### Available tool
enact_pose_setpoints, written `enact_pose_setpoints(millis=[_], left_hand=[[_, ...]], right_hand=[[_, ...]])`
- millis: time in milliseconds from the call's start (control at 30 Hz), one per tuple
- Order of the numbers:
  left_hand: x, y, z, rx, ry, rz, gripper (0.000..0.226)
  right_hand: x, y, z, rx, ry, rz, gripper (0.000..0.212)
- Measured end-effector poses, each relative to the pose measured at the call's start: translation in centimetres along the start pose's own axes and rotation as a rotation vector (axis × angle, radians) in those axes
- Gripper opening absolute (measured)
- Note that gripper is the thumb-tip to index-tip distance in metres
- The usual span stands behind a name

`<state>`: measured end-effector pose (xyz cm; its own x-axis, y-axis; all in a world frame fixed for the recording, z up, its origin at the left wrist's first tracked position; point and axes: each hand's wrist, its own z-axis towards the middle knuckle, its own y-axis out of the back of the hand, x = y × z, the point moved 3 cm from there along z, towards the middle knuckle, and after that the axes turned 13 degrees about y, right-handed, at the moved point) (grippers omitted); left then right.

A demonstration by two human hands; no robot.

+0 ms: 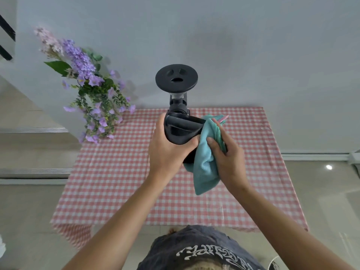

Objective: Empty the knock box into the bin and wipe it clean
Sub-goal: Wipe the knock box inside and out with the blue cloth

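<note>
I hold a black knock box (181, 129) in the air above the table, tilted so its open top and crossbar face up and left. My left hand (167, 151) grips its body from the left and below. My right hand (227, 152) is closed on a folded teal cloth (206, 164) and presses it against the box's right side. The cloth hangs down below both hands. No bin is in view.
A table with a red-and-white checked cloth (116, 182) lies under my hands. A black coffee grinder (176, 78) stands at its back edge against the white wall. Purple artificial flowers (91, 90) lean over the table's back left corner. Steps rise at the left.
</note>
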<state>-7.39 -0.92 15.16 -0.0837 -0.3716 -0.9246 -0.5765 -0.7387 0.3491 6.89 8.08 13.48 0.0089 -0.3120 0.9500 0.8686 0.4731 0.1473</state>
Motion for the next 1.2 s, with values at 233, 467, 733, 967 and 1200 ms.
enact_pose_setpoints(millis=[233, 467, 733, 967, 1200], left_hand=[[-0.2, -0.8, -0.7, 0.099, 0.020, -0.212, 0.060], [0.5, -1.9, -0.7, 0.126, 0.032, -0.363, 0.052], [0.0, -1.4, 0.6, 0.130, 0.051, -0.356, 0.050], [0.7, -1.7, 0.4, 0.201, 0.153, -0.384, 0.051], [1.7, -1.7, 0.9, 0.229, 0.203, -0.475, 0.066]], right_hand=[[-0.2, -0.8, -0.2, -0.011, -0.089, 0.210, 0.033], [0.1, -1.1, -0.7, -0.043, -0.073, 0.136, 0.037], [0.7, -1.9, -2.9, 0.108, 0.112, 0.008, 0.051], [0.5, -0.5, -0.6, 0.095, 0.244, -0.172, 0.040], [0.6, -0.1, 0.0, 0.049, 0.043, 0.161, 0.028]])
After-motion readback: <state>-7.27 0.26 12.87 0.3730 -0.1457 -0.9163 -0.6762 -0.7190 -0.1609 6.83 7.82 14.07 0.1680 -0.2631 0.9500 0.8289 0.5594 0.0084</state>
